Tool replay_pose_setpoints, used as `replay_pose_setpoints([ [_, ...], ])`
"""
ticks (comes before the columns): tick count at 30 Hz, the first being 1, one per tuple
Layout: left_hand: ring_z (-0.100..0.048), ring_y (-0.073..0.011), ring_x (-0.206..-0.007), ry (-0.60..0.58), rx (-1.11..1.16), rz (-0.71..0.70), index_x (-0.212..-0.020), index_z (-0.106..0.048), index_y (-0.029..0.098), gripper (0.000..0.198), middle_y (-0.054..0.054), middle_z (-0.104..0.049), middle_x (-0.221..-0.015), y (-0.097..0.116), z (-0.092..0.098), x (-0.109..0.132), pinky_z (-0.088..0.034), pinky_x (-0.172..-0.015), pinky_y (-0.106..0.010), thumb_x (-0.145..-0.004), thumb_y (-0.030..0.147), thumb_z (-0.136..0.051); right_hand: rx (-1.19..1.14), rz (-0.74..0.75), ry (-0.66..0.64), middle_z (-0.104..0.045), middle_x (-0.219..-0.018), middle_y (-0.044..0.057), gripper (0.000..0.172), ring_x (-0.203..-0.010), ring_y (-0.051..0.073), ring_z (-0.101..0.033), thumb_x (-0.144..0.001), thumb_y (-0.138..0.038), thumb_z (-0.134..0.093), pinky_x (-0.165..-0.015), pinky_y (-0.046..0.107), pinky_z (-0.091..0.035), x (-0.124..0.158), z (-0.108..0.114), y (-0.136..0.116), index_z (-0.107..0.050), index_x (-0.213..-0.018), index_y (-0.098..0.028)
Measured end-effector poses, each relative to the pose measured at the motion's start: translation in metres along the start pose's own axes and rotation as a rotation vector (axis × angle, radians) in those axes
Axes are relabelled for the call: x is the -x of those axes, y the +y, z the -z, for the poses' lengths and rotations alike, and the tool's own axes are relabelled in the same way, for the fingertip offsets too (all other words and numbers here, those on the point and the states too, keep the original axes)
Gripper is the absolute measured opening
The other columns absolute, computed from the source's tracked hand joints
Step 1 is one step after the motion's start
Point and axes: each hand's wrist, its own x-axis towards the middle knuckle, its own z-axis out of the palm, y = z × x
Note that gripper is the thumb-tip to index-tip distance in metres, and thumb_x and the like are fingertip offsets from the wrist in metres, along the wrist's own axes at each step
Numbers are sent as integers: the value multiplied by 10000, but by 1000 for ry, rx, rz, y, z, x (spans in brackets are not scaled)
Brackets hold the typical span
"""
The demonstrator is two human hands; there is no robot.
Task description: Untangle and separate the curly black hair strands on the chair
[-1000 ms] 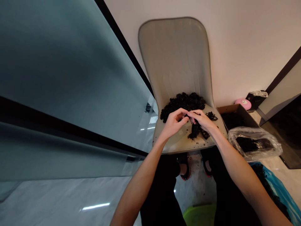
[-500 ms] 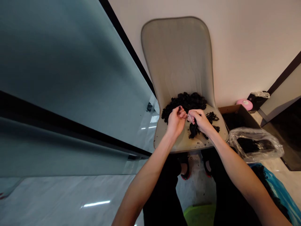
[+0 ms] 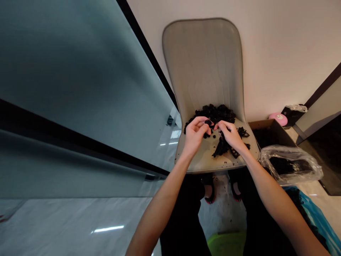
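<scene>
Right now a small black piece is pinched by the left hand, while the right hand is held pressed together just beside it, above a curly black heap on a beige chair seat.

Pretty simple outfit: loose black trousers, so dark you can't make out any seams or folds, plus black strappy sandals with red trim along the soles. Both forearms are bare, and so are the left hand and right hand.
</scene>
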Motion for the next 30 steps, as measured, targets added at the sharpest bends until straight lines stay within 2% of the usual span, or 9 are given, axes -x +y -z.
replay_pose_setpoints([
  [5, -569, -82, -646, -17, -123, -20, -977, -700, 207, 219, 7, -646, -825, 0, -6, 7, -491, -621, -215, -791, 284, -785, -33, -10, -16, -557, -707, 19, 483, -729, 178, -535, -980, -613, -478, -688, 311, -431, 1, 1, 3, -668, -807, -203],
  [11, -562, -85, -584, -11, -193, 65, -882, -696, 177, 180, 0, -656, -770, 6, -5, 6, -435, -547, -206, -742, 218, -802, 23, 17, -38, -613, -746, 16, 401, -763, 179, -536, -963, -526, -538, -732, 307, -412, 0, 2, 1, -626, -751, -197],
  [14, -541, -88, -552, -101, -294, 81, -850, -698, 172, 166, 13, -641, -692, 9, 1, 5, -405, -529, -202, -726, 189, -807, 100, 38, -75, -638, -764, 13, 338, -802, 180, -553, -960, -445, -551, -767, 301, -398, 1, 6, 1, -634, -754, -190],
  [18, -549, -106, -559, -191, -375, 82, -831, -708, 181, 87, 17, -619, -625, 14, 8, 5, -398, -536, -207, -798, 240, -764, 149, 68, -135, -636, -769, 5, 285, -783, 172, -549, -953, -393, -559, -769, 297, -383, 2, 10, 0, -625, -765, -188],
  [25, -559, -116, -575, -227, -398, 117, -752, -669, 176, 183, 0, -641, -649, 9, 14, 4, -403, -542, -214, -767, 299, -804, 245, 67, -181, -590, -768, -6, 266, -770, 163, -528, -961, -401, -565, -749, 285, -361, 4, 11, 6, -599, -809, -186],
  [30, -588, -131, -620, -212, -430, 56, -782, -670, 177, 156, -9, -651, -674, 4, 14, 6, -436, -601, -230, -816, 302, -758, 229, 33, -233, -622, -800, 0, 312, -780, 160, -533, -988, -439, -519, -754, 283, -365, 3, 12, 10, -622, -842, -184],
])
